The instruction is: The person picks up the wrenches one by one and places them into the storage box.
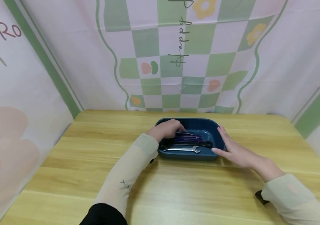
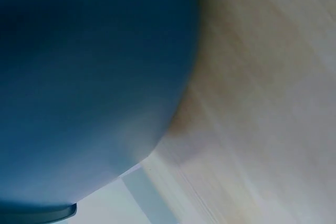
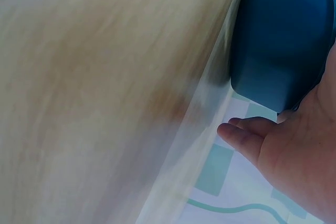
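A dark blue oblong tray [image 1: 193,157] holds several tools side by side. In front lies a silver wrench [image 1: 181,149], with a black-handled tool [image 1: 206,144] behind it and several purple metallic tools [image 1: 189,138] farther back. My left hand [image 1: 166,129] reaches over the left rim into the tray, its fingers bent down beside the back tools; the fingertips are partly hidden and I cannot tell whether they grip one. My right hand [image 1: 234,151] rests against the tray's right end, fingers straight along the rim and thumb spread toward the front corner.
The tray stands on a wooden table [image 1: 176,190] near its back edge. Behind it hangs a patterned cloth [image 1: 174,67] with green checks, and more cloth hangs on both sides. The tray's outer wall [image 2: 94,87] fills much of the left wrist view.
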A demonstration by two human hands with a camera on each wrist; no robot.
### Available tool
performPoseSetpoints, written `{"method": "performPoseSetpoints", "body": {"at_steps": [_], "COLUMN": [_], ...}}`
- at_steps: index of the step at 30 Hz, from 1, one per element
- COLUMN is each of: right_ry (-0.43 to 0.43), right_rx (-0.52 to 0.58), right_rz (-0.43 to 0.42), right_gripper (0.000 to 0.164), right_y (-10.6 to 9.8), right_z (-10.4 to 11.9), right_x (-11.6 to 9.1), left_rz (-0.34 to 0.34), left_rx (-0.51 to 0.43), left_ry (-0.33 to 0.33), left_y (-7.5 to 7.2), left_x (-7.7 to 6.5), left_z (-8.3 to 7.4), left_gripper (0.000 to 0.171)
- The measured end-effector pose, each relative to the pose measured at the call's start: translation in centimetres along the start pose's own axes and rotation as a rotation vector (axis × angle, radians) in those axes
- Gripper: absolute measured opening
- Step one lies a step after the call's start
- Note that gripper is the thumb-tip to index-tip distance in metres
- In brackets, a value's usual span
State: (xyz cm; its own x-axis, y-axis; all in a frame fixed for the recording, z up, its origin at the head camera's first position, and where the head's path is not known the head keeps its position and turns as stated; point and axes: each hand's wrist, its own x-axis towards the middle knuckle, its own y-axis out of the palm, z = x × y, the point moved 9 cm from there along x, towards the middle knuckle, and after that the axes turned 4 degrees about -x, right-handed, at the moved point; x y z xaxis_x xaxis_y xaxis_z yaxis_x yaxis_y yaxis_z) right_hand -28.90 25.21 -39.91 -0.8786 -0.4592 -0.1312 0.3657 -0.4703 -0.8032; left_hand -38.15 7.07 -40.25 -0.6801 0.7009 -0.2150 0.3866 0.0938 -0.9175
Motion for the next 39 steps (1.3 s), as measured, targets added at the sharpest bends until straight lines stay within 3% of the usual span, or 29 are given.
{"method": "performPoseSetpoints", "body": {"at_steps": [16,39], "right_ry": [0.001,0.013], "right_rx": [0.001,-0.001], "right_rz": [0.007,0.016], "right_gripper": [0.097,0.097], "right_y": [0.01,-0.02], "right_z": [0.23,0.29], "right_x": [-0.17,-0.3], "left_rz": [-0.001,-0.017], "left_rx": [0.088,0.084], "left_ry": [0.019,0.023], "left_y": [0.42,0.61], "left_x": [-0.37,-0.26], "left_z": [0.19,0.02], "left_gripper": [0.049,0.055]}}
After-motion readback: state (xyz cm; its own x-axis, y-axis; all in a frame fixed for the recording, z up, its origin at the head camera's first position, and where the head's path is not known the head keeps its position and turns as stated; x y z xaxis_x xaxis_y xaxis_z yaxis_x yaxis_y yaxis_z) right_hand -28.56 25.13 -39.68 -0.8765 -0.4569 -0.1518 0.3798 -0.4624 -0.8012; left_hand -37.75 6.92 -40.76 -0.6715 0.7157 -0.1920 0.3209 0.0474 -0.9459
